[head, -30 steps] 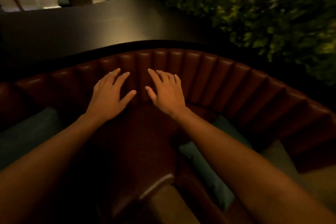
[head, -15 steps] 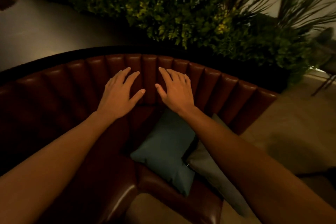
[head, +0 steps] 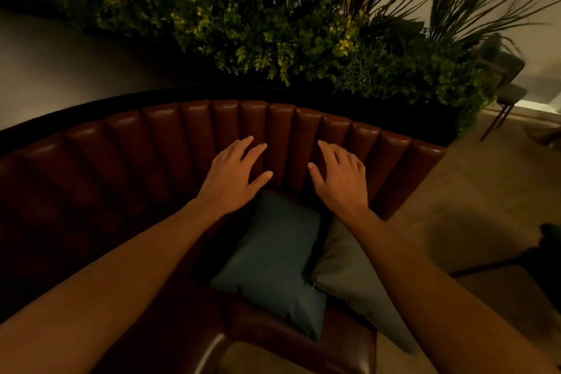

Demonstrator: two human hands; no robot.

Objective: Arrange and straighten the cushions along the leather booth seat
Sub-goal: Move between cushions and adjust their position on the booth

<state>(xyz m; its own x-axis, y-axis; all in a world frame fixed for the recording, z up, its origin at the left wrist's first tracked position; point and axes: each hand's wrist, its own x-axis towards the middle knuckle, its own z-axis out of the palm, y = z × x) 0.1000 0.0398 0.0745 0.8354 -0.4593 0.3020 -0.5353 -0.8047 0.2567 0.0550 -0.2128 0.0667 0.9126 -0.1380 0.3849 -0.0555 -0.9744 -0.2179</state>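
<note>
A curved dark-red leather booth [head: 158, 143] with a ribbed backrest fills the middle of the head view. On its seat, near the right end, lies a teal cushion [head: 273, 264], flat and turned at an angle. A grey cushion [head: 346, 276] lies beside it on the right, partly under my right forearm. My left hand [head: 233, 179] hovers above the teal cushion's far left corner, fingers spread, holding nothing. My right hand [head: 340, 179] hovers above the gap between both cushions, fingers apart and empty.
Dense green plants [head: 273, 24] stand in a planter behind the backrest. A chair [head: 507, 82] stands at the far right on the beige floor [head: 473, 191]. A dark ledge [head: 60, 70] runs behind the booth on the left.
The view has swung right along the booth, bringing the teal and grey cushions under my hands. Both hands stay open and have spread slightly apart.
</note>
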